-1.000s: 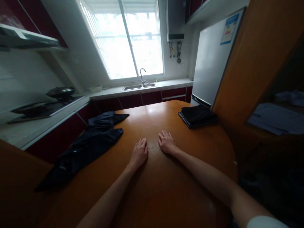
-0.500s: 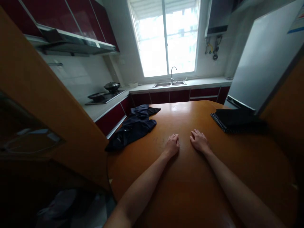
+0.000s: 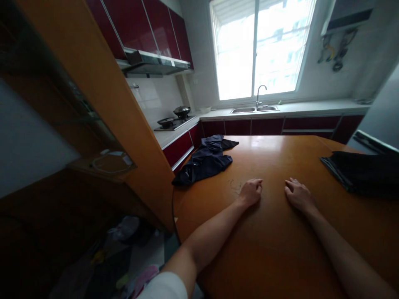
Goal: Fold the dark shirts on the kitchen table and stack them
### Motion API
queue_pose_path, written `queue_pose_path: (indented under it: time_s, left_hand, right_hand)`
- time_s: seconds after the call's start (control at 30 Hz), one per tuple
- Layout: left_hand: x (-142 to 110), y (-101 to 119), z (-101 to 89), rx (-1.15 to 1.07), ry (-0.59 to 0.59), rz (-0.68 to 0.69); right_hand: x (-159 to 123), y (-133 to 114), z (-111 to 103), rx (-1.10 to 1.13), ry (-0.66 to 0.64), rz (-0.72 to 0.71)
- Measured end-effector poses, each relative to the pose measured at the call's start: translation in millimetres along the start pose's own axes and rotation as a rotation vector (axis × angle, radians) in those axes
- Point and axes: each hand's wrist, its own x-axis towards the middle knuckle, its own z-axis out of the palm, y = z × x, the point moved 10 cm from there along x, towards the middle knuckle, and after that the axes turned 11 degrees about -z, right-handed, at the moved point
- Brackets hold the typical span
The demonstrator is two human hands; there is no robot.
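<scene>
My left hand (image 3: 252, 192) rests on the brown wooden table (image 3: 264, 245), its fingers loosely bent and nothing visible in it. A short gap to the right, my right hand (image 3: 299, 194) lies palm down on the same surface, fingers somewhat apart and holding nothing. Dark navy clothing (image 3: 207, 160) lies crumpled beyond my left hand, near the table's left edge. To the right of my right hand sits a folded stack of black cloth (image 3: 364, 172), cut off by the picture's edge. Neither hand touches the fabric.
An orange wooden cabinet frame (image 3: 137, 145) rises left of the table. Behind are a counter with a sink (image 3: 246, 110), a stove with a wok (image 3: 181, 111), and a fridge (image 3: 382, 112) at right. Blurred items (image 3: 127, 228) lie low at the left.
The view has swung left, so everything appears further right and more of the left cabinet shows. Both hands stay resting on the table; the clothing and the black stack have not moved.
</scene>
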Motion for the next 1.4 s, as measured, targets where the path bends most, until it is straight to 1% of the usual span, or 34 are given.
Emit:
queue_pose_path:
  time_s: [0.2, 0.27, 0.33, 0.37, 0.43, 0.5, 0.57, 0.63, 0.7, 0.73, 0.8, 0.97, 1.07, 1.2, 1.27, 1.33, 1.4]
  left_hand:
    - [-2.0, 1.1, -2.3, -0.051, 0.012, -0.02]
    - [-0.1, -1.9, -4.1, -0.048, 0.016, -0.022]
    - [4.9, -9.0, -10.2, -0.021, 0.029, -0.027]
    - [8.6, -15.2, -16.4, 0.005, 0.047, -0.043]
    - [16.3, -33.5, -36.9, 0.098, 0.119, -0.119]
    - [21.0, -56.3, -66.1, 0.248, 0.229, -0.238]
    - [20.5, -77.9, -96.0, 0.408, 0.332, -0.358]
    - [17.2, -97.2, -117.6, 0.517, 0.383, -0.461]
    - [14.8, -113.3, -127.5, 0.567, 0.372, -0.535]
    - [14.7, -119.2, -128.7, 0.577, 0.354, -0.554]
    - [16.9, -124.6, -127.6, 0.564, 0.326, -0.549]
    - [26.3, -121.4, -128.7, 0.501, 0.346, -0.496]
    - [30.3, -113.0, -130.8, 0.451, 0.38, -0.447]
    - [31.9, -88.3, -129.5, 0.293, 0.45, -0.285]
    - [30.1, -75.0, -127.6, 0.247, 0.472, -0.223]
    - [26.6, -60.4, -125.1, 0.213, 0.483, -0.164]
    - [22.6, -44.4, -118.7, 0.181, 0.465, -0.089]
  right_hand:
    - [-1.9, 1.7, 0.8, 0.0, 0.008, -0.013]
    - [-2.6, 1.5, -0.4, 0.001, 0.009, -0.007]
    - [-3.1, 0.8, -1.5, 0.004, 0.006, -0.004]
    - [-3.3, 0.2, -2.1, 0.006, 0.005, -0.004]
    - [-3.9, -0.7, -3.2, 0.01, 0.007, -0.006]
    - [-4.5, -1.8, -3.8, 0.016, 0.01, -0.013]
    - [-4.9, -1.9, -4.1, 0.022, 0.011, -0.014]
    - [-5.2, -1.5, -4.1, 0.026, 0.008, -0.009]
    - [-5.3, -1.3, -4.1, 0.03, 0.003, -0.004]
    - [-5.3, -1.5, -4.4, 0.034, 0.003, -0.003]
    - [-5.2, -2.3, -6.0, 0.045, 0.01, -0.002]
    - [-6.0, -4.9, -10.9, 0.07, 0.025, 0.016]
    - [-7.0, -6.2, -12.3, 0.075, 0.026, 0.026]
    - [-8.5, -7.2, -13.4, 0.082, 0.037, 0.014]
    - [-9.0, -6.3, -12.9, 0.087, 0.036, 0.009]
    - [-9.0, -5.8, -12.3, 0.095, 0.035, 0.003]
    - [-8.9, -5.9, -12.1, 0.101, 0.038, 0.001]
